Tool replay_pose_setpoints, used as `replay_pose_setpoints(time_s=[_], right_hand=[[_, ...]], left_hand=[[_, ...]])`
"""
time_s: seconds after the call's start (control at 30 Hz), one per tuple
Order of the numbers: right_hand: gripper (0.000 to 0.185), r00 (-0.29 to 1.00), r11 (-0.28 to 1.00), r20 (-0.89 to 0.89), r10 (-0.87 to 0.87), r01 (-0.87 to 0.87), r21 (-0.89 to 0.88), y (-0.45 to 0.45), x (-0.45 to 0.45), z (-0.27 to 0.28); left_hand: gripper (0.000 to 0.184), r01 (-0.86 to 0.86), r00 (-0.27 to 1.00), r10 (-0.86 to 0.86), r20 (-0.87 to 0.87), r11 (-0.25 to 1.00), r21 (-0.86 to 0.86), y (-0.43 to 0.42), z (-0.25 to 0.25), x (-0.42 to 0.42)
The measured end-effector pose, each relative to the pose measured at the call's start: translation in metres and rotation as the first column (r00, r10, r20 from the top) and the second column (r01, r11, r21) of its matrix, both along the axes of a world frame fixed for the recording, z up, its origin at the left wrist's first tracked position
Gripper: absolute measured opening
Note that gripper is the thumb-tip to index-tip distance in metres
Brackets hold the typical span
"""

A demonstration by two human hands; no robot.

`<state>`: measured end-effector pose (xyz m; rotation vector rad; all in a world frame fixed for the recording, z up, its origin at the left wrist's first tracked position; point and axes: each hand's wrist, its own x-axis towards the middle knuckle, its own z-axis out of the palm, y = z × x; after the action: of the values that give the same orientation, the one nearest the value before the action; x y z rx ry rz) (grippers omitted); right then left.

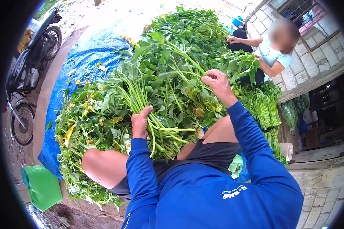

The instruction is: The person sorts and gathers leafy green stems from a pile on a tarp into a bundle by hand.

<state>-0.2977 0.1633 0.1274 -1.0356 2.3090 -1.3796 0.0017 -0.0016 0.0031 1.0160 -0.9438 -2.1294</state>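
Observation:
My left hand (140,124) is wrapped round a thick bunch of water spinach (135,95), its long green stems running down over my lap and its leaves pointing away from me. Off to the right, my right hand (218,84) pinches a few leafy water spinach stems (185,57) between thumb and fingers, above the heap. A big loose pile of water spinach (183,26) spreads in front of me and around my legs, with some yellow leaves (69,133) mixed in.
A blue tarp (57,126) lies under the pile. Tied bundles (269,107) stack at right, near a block wall (300,57). Another person (273,53) sits there holding stems. A motorbike (28,72) stands at left; a green container (42,187) sits at lower left.

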Motion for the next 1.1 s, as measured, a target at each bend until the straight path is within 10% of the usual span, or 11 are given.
replay_pose_setpoints(time_s=[0.43,0.53,0.63,0.83,1.0,1.1], right_hand=[[0.032,0.788,0.981,-0.585,-0.192,0.138,-0.136,-0.058,0.058,0.009],[0.03,0.889,0.997,-0.458,0.008,0.028,0.072,-0.057,0.111,-0.03],[0.045,0.938,0.866,0.038,0.345,-0.333,0.372,-0.037,0.162,-0.089],[0.054,0.879,0.882,0.326,0.348,-0.425,0.204,-0.025,0.166,-0.163],[0.053,0.808,0.867,0.452,0.378,-0.48,0.133,-0.025,0.174,-0.186],[0.052,0.822,0.855,0.449,0.351,-0.477,0.203,-0.021,0.178,-0.181]], left_hand=[[0.036,-0.044,0.995,0.045,-0.084,0.999,0.013,0.017,-0.034,-0.023],[0.037,-0.07,0.991,0.077,-0.112,0.995,0.065,0.02,-0.053,-0.023],[0.033,-0.047,0.976,0.074,-0.203,0.99,0.134,0.023,-0.076,-0.018],[0.026,0.223,0.953,-0.095,-0.289,0.864,0.452,0.017,-0.135,0.002],[0.031,-0.325,0.944,0.326,0.06,0.945,-0.029,0.055,-0.09,-0.011],[0.03,0.04,0.994,-0.062,0.09,0.971,0.234,0.036,-0.107,0.001]])
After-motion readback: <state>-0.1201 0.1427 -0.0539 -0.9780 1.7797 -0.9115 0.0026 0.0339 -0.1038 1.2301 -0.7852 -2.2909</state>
